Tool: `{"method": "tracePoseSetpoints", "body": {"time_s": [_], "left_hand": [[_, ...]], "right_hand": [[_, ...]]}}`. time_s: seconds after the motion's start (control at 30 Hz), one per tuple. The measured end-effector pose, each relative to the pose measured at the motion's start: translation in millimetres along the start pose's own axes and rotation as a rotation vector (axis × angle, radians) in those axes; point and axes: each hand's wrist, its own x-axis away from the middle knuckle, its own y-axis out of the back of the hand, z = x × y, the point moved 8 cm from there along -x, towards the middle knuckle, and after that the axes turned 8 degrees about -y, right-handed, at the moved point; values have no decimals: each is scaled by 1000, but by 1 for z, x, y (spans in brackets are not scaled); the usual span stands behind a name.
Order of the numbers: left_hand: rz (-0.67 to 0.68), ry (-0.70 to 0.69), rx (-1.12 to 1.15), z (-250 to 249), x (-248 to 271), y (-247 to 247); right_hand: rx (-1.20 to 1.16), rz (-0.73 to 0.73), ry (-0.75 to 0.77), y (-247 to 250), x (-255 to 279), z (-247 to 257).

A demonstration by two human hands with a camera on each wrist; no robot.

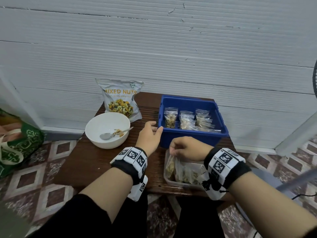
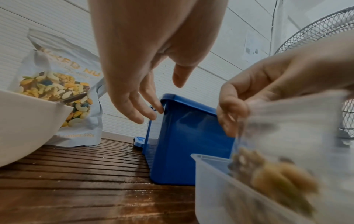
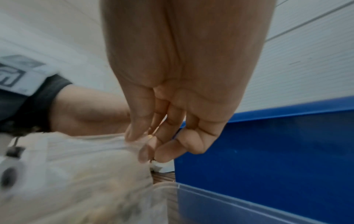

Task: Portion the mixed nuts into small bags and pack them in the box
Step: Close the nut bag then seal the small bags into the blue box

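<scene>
A blue box (image 1: 192,137) on the wooden table holds several small clear bags of nuts (image 1: 187,120). My left hand (image 1: 151,133) rests with straight fingers on the box's near left corner (image 2: 162,104). My right hand (image 1: 181,146) pinches the top of a small bag of nuts (image 1: 170,164) above a clear plastic tub (image 1: 167,177) that holds more filled bags. The pinched bag (image 2: 272,169) hangs blurred in the left wrist view, and it shows under my fingers (image 3: 145,142) in the right wrist view. A MIXED NUTS pouch (image 1: 120,100) stands at the back left.
A white bowl (image 1: 96,134) with a spoon (image 1: 109,134) and a few nuts sits left of the box. A green bag (image 1: 18,145) lies on the tiled floor at left. A fan (image 2: 323,34) stands at the right. The wall runs close behind the table.
</scene>
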Motion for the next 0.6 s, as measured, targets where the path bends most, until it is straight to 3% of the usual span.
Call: {"method": "tracePoseSetpoints", "body": {"time_s": [0.27, 0.47, 0.6], "left_hand": [[-99, -137, -44, -5, 6, 6], [47, -254, 201, -29, 16, -1], [22, -303, 93, -33, 9, -2]], "right_hand": [[-327, -84, 6, 30, 4, -10], [-583, -381, -15, 57, 4, -28], [-693, -483, -14, 62, 5, -34]]}}
